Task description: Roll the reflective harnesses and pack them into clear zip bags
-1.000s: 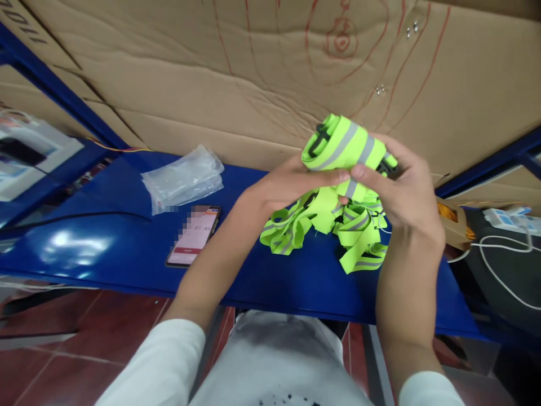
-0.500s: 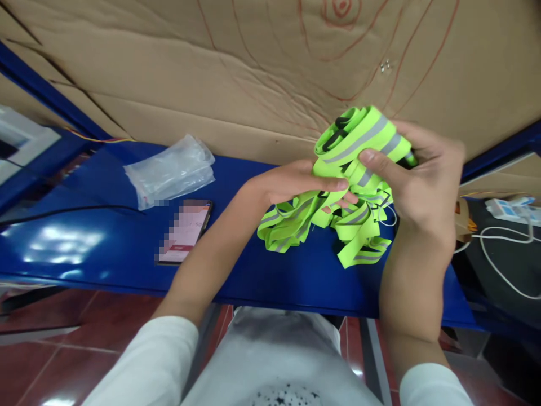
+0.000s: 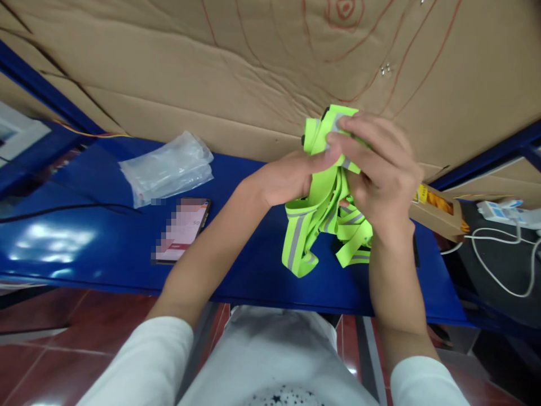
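Workbench setting: a glossy blue table (image 3: 84, 242) is running left to right, backed by a big sheet of brown cardboard (image 3: 211, 73) scrawled with red lines.

Nearest the camera: white sleeves and a pale shirt front are filling the bottom edge, red floor tiles (image 3: 42, 338) showing under the table.

Mid-field: both forearms are reaching up over the table edge. The left hand (image 3: 291, 177) is gripping a bundle of neon-green reflective strap (image 3: 321, 203), thumb pressing against the upper folds. The right hand (image 3: 380, 169) is wrapping over the top of the same bundle, fingers curled down and closed across the folded part, covering most of it. The two hands are meeting on the strap, touching or nearly so at the fingertips. The strap is being held up above the table, in front of the cardboard; loose loops with grey reflective stripes are hanging down below the hands toward the tabletop. Whether the lowest loops are touching the surface cannot be told.

Left of the arms: a phone (image 3: 181, 228) is lying flat on the table, screen lit. Just beyond it, a stack of clear plastic bags (image 3: 169, 166) is lying near the cardboard.

Far right: a small open cardboard box (image 3: 439, 211) is sitting at the table's end, with white cables (image 3: 499, 265) trailing beyond it.
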`<state>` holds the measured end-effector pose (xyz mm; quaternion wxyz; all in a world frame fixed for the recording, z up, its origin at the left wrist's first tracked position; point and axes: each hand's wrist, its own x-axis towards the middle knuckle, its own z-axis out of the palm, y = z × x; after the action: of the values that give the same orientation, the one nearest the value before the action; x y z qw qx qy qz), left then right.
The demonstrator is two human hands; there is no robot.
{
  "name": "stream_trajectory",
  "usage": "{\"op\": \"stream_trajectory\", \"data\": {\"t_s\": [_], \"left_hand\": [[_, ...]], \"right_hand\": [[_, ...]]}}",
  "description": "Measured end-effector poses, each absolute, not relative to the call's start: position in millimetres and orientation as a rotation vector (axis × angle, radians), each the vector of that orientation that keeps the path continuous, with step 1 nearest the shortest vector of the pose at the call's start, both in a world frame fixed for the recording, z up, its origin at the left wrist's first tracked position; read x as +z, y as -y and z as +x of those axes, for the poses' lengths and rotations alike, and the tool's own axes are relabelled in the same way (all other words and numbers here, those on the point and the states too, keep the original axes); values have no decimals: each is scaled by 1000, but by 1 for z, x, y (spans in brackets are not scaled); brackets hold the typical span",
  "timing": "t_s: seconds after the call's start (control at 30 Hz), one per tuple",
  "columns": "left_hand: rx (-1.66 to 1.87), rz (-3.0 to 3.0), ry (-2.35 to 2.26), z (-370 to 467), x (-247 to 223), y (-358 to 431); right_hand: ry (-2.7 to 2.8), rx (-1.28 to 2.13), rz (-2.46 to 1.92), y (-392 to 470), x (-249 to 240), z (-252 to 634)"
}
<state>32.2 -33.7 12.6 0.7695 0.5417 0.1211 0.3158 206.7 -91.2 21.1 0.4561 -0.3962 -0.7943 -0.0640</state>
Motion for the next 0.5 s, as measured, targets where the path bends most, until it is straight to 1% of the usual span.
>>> {"op": "stream_trajectory", "data": {"t_s": [0.07, 0.17, 0.23, 0.3, 0.37, 0.5], "left_hand": [[661, 1160, -191, 32, 12, 30], [672, 1173, -230, 35, 6, 24], [651, 1201, -249, 36, 2, 22], [603, 1246, -229, 37, -1, 23], [542, 1310, -202, 37, -2, 26], [469, 1416, -185, 36, -1, 32]], "right_hand": [[2050, -63, -966, 92, 26, 209], [2192, 177, -914, 96, 37, 219], [2062, 278, -881, 96, 39, 229], [1874, 274, -859, 93, 38, 241], [1827, 340, -901, 90, 34, 250], [1852, 737, -1089, 92, 31, 252]]}}
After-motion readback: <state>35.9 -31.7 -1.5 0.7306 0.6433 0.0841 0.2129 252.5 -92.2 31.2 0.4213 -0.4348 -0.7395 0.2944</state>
